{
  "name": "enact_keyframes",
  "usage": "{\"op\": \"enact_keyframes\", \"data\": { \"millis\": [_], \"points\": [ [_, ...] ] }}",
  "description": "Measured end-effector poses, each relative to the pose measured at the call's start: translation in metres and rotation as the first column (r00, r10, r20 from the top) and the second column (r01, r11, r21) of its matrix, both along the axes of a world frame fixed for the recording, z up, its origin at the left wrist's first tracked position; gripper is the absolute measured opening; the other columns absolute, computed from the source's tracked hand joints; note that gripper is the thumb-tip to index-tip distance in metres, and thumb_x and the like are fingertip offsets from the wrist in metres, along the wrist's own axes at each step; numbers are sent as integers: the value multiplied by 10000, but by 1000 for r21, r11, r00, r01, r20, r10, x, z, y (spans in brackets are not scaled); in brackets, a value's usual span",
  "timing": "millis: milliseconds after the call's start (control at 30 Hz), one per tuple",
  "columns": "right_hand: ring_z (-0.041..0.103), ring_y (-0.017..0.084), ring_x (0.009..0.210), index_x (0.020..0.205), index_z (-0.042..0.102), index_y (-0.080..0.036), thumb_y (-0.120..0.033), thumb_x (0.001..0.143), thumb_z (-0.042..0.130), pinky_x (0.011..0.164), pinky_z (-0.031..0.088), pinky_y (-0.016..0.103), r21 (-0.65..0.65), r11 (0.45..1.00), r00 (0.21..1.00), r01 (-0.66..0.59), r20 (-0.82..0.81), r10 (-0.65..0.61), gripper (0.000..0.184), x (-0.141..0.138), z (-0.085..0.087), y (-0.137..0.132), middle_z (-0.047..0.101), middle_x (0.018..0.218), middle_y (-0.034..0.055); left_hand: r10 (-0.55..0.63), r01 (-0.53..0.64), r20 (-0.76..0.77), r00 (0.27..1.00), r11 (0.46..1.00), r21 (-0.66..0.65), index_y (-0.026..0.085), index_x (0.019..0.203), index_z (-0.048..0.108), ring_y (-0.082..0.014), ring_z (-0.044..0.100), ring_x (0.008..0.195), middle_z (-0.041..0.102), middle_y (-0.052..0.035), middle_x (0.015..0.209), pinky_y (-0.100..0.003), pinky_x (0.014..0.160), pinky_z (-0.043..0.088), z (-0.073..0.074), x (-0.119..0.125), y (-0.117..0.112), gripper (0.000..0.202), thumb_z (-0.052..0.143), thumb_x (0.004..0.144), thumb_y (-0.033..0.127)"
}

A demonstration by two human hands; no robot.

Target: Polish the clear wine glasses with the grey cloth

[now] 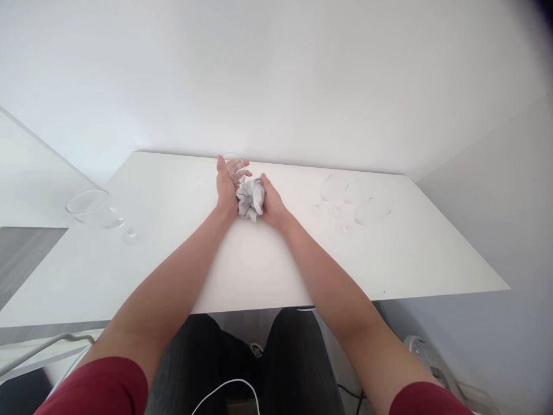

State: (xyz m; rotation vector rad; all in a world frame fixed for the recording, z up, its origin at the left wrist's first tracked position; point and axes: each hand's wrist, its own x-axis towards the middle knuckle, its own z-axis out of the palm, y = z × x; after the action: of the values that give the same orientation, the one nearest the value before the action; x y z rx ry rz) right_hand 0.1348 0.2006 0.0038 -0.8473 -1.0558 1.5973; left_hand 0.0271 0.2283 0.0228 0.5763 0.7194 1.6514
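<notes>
In the head view, my left hand [225, 183] is wrapped round the bowl of a clear stemmed glass [234, 167], its fingers showing through the glass. The bowl points away from me, toward the wall. My right hand [273, 202] is closed on a crumpled light grey cloth [250, 199], which is bunched against the near end of the glass. The cloth hides the glass's foot and most of its stem. Both hands are close together over the far middle of the white table.
Another stemmed glass [95, 210] lies at the table's left. On the right are more clear glasses [372, 211], their outlines faint against the white table [254, 276]. A white wall [276, 80] rises behind the far edge. A white cable [233, 381] hangs near my legs.
</notes>
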Motion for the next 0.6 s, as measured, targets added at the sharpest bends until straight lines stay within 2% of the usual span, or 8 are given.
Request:
{"op": "enact_keyframes", "data": {
  "millis": [100,200,267,367,433,500,567,600],
  "points": [
    [628,159,699,823,659,-201,-631,789,792,647,518,267,143,989,973,-49,231,14,451,3,-1,0,670,745,4,-35,40,-65,997,996,76,207,861,702,-145,659,640,749,-93,964,-275,576,534,0,1,-4,594,564,885,785],
    [591,139,688,789,623,-185,-560,810,805,661,486,258,236,970,927,-56,373,-37,417,8,0,-3,638,731,-8,-96,108,-111,989,988,110,205,905,705,-144,665,661,735,-77,949,-267,583,533,1,3,-7,593,559,893,779],
    [591,146,667,796,593,-185,-617,839,760,656,495,274,174,979,950,-104,310,46,465,11,3,-6,622,713,-3,-149,158,-105,983,984,83,199,959,692,-143,687,701,727,-70,970,-248,583,538,3,5,-8,607,525,912,781],
    [600,161,631,813,540,-214,-720,826,718,656,537,315,70,962,961,-262,114,253,536,11,7,-11,593,696,-7,-214,219,-95,972,975,40,202,1031,678,-157,718,782,734,-80,1048,-231,573,546,4,6,-7,643,459,930,797],
    [606,169,626,812,526,-226,-747,789,733,657,545,329,68,955,956,-289,66,285,560,7,7,-12,585,703,-8,-222,226,-102,970,973,35,205,1050,677,-168,725,813,735,-86,1087,-239,570,551,3,4,-5,655,442,930,805],
    [610,175,634,814,541,-224,-754,795,712,646,526,322,97,970,970,-222,117,211,557,2,4,-10,599,722,5,-196,201,-109,974,979,37,211,1040,677,-178,722,821,735,-86,1076,-256,579,556,1,2,-3,650,456,920,810],
    [589,173,645,783,544,-221,-735,849,649,640,488,304,178,977,959,-114,276,62,529,0,-1,-7,598,719,13,-156,163,-122,980,985,50,214,1021,675,-187,720,831,731,-87,1038,-277,614,566,-2,1,-1,646,473,908,816],
    [569,170,650,755,532,-222,-709,882,615,642,467,297,238,969,924,-68,381,-29,510,0,-3,-6,590,708,13,-133,143,-134,982,988,63,214,1012,673,-191,721,841,728,-86,1024,-285,637,570,-4,1,-1,644,476,906,818]
  ]
}}
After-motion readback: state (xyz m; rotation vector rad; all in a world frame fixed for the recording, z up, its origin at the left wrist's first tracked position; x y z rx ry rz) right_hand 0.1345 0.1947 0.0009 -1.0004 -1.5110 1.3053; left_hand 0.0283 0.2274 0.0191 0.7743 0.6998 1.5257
